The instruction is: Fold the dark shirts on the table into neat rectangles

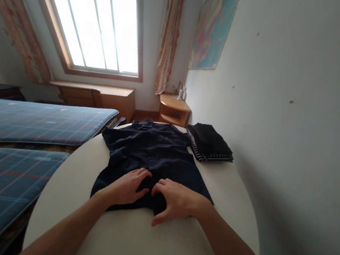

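Note:
A dark navy collared shirt (pixel 151 150) lies spread on a white round table (pixel 131 242), its collar at the far edge and its hem toward me. Wrinkles run across the cloth. My left hand (pixel 130 184) rests on the lower middle of the shirt, thumb and fingers apart. Close beside it, my right hand (pixel 176 200) touches the shirt near the hem, its thumb spread out toward the hem's edge. Both hands look open, and no cloth shows gripped between the fingers.
A stack of folded dark clothes (pixel 210 142), some striped, sits at the table's far right by the white wall (pixel 293 159). Blue plaid mattresses (pixel 34 123) lie to the left. Behind stand a wooden desk (pixel 114 96) and a corner shelf (pixel 174 105) under a window.

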{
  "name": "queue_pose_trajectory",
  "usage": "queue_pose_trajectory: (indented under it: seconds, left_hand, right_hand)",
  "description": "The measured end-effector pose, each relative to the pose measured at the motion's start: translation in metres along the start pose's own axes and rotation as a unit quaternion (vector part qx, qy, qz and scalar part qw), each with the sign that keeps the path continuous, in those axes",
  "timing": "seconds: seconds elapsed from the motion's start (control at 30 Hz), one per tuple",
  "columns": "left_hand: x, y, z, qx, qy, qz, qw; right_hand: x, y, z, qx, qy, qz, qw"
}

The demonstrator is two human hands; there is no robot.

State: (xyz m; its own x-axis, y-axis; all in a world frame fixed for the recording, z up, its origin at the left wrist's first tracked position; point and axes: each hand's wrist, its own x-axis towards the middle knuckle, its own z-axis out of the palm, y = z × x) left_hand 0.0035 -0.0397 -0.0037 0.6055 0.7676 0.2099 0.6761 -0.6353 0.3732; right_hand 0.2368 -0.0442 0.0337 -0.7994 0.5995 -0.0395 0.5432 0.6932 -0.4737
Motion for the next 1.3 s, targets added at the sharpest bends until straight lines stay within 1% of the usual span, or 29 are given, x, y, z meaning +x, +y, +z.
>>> queue_pose_trajectory:
  seconds: [0.1,0.17,0.23,0.33,0.4,0.5,0.6,0.67,0.83,0.93,1.03,1.13,1.2,1.3]
  left_hand:
    - [0.003,-0.003,0.005,0.016,0.009,-0.002,1.000]
    - [0.005,-0.003,0.005,0.019,0.017,-0.007,1.000]
    - [0.006,0.001,0.000,0.029,0.037,-0.004,0.999]
    - [0.007,0.012,-0.009,0.060,0.068,0.019,0.996]
    - [0.007,0.019,-0.013,0.072,0.048,0.043,0.995]
    - [0.007,0.024,-0.014,0.081,-0.014,0.066,0.994]
    - [0.006,0.023,-0.011,0.102,-0.036,0.044,0.993]
    - [0.005,0.021,-0.009,0.112,-0.038,0.022,0.993]
    - [0.006,0.020,-0.008,0.151,-0.036,-0.009,0.988]
    - [0.007,0.021,-0.008,0.156,-0.031,-0.011,0.987]
    - [0.005,0.019,-0.014,0.115,-0.019,-0.016,0.993]
    - [0.000,0.017,-0.026,0.037,-0.016,-0.024,0.999]
    - [-0.005,0.016,-0.034,-0.036,-0.041,-0.037,0.998]
    - [-0.009,0.017,-0.042,-0.144,-0.128,-0.047,0.980]
  right_hand:
    - [0.004,-0.003,0.008,-0.059,0.023,0.023,0.998]
    - [0.008,0.000,0.011,-0.069,0.043,0.024,0.996]
    - [0.010,0.010,0.012,-0.058,0.070,0.018,0.996]
    - [0.012,0.032,0.012,-0.028,0.112,0.019,0.993]
    - [0.013,0.047,0.011,-0.010,0.126,0.022,0.992]
    - [0.013,0.061,0.009,0.014,0.135,0.029,0.990]
    - [0.012,0.065,0.007,0.045,0.148,0.044,0.987]
    - [0.009,0.066,0.005,0.064,0.143,0.051,0.986]
    - [-0.002,0.068,-0.003,0.077,0.077,0.045,0.993]
    - [-0.006,0.070,-0.007,0.081,0.077,0.044,0.993]
    - [-0.007,0.071,-0.010,0.074,0.101,0.046,0.991]
    - [-0.007,0.068,-0.014,0.064,0.117,0.038,0.990]
    - [-0.008,0.064,-0.018,0.075,0.113,0.028,0.990]
    - [-0.011,0.054,-0.025,0.105,0.082,0.009,0.991]
